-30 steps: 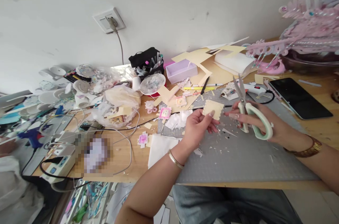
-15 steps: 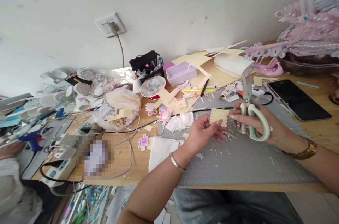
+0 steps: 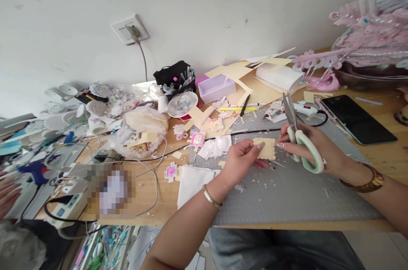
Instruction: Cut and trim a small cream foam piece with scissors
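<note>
Wooden surface (image 3: 164,208): bears grey mat (image 3: 287,202) | Right hand (image 3: 323,146): grips scissors, its fingertips just beside card's right edge | Left hand (image 3: 242,159): pinches card, thumb on top | Scissors (image 3: 292,123): blades parted, pointing away from person | Scalloped card (image 3: 267,149): above mat, between both hands

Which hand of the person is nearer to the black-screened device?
Right. The right hand, holding scissors, is to the left of the device; the left hand, pinching a cream piece, is farther left.
</note>
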`<state>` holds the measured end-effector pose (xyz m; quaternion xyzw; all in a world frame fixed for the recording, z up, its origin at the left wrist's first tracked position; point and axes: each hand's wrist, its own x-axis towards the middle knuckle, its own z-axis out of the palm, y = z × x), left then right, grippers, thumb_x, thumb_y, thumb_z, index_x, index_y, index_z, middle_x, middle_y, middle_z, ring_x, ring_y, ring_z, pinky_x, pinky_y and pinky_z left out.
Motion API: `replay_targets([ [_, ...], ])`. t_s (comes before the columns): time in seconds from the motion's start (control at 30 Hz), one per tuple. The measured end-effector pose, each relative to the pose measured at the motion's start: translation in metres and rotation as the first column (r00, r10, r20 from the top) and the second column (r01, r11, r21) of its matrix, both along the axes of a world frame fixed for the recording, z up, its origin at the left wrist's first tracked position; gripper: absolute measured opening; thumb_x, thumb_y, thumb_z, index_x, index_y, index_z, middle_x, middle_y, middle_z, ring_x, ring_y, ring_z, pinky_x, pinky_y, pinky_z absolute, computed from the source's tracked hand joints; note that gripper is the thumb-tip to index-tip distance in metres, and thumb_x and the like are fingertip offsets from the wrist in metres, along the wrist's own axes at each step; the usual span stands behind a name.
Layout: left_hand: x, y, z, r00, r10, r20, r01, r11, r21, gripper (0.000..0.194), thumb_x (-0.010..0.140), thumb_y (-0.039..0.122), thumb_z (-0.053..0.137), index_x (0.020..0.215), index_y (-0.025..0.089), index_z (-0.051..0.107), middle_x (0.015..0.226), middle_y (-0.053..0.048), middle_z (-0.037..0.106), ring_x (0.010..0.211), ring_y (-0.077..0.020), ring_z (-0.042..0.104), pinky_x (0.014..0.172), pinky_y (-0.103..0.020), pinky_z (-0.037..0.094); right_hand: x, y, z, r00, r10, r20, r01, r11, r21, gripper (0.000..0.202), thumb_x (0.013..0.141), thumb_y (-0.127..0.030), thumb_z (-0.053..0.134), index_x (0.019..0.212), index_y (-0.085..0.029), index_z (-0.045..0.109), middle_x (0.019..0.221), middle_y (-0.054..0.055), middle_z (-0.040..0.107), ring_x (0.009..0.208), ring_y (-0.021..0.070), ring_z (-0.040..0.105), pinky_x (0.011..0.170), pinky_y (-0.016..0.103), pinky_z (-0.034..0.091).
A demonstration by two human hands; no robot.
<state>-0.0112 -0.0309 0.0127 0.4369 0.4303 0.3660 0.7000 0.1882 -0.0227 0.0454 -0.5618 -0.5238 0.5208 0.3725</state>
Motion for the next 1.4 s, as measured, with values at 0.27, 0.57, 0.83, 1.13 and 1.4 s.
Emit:
replay_targets([
  [0.27,0.0,-0.007,-0.006,0.983,0.026,-0.184,0.011,0.979,0.202,0.047,0.081,0.067,0.065,0.072,0.022,0.056,0.062,-0.001,0.066,0.061,-0.0197,0.069,0.053,-0.027,0.047,-0.003,-0.005,-0.004,0.994,-0.045,0.1,0.028,0.986,0.167,0.034,0.059,-0.039,0.079,0.083,-0.027,0.058,0.071,0.001,0.072,0.071,0.0247,0.071,0.067,0.036,0.055],
  [0.57,0.0,-0.016,-0.003,0.971,0.138,-0.196,-0.069,0.944,0.322,0.042,0.085,0.06,0.067,0.068,0.024,0.054,0.063,-0.003,0.067,0.059,-0.0192,0.065,0.054,-0.028,0.044,0.008,-0.007,-0.012,0.876,-0.201,0.439,-0.023,0.891,0.454,0.022,0.072,-0.032,0.071,0.092,-0.028,0.061,0.075,0.004,0.076,0.065,0.0266,0.068,0.068,0.039,0.05],
  [0.83,0.002,-0.002,0.003,0.981,0.177,0.082,-0.179,0.984,0.014,0.05,0.072,0.066,0.077,0.076,0.02,0.058,0.071,-0.001,0.069,0.061,-0.0185,0.07,0.06,-0.03,0.055,0.015,0.004,-0.01,0.982,0.174,0.077,-0.173,0.985,-0.018,0.039,0.072,-0.054,0.08,0.095,-0.026,0.066,0.072,0.0,0.069,0.057,0.0182,0.062,0.048,0.028,0.047],
  [1.13,0.002,-0.002,0.002,0.959,0.239,0.151,-0.233,0.971,-0.059,0.055,0.068,0.06,0.084,0.089,0.023,0.049,0.067,0.004,0.068,0.055,-0.019,0.07,0.054,-0.03,0.055,0.007,-0.009,-0.012,0.926,0.365,-0.091,-0.376,0.907,-0.188,0.039,0.079,-0.06,0.074,0.086,-0.022,0.066,0.06,0.0,0.066,0.045,0.0138,0.056,0.038,0.022,0.042],
  [1.4,0.002,-0.004,0.0,0.96,0.252,0.118,-0.254,0.967,0.003,0.051,0.071,0.061,0.082,0.08,0.022,0.05,0.069,0.003,0.068,0.059,-0.0173,0.07,0.059,-0.03,0.055,-0.001,-0.013,0.0,0.933,0.34,-0.121,-0.358,0.912,-0.2,0.042,0.074,-0.06,0.078,0.078,-0.022,0.062,0.057,0.0,0.066,0.044,0.013,0.055,0.038,0.021,0.042],
])
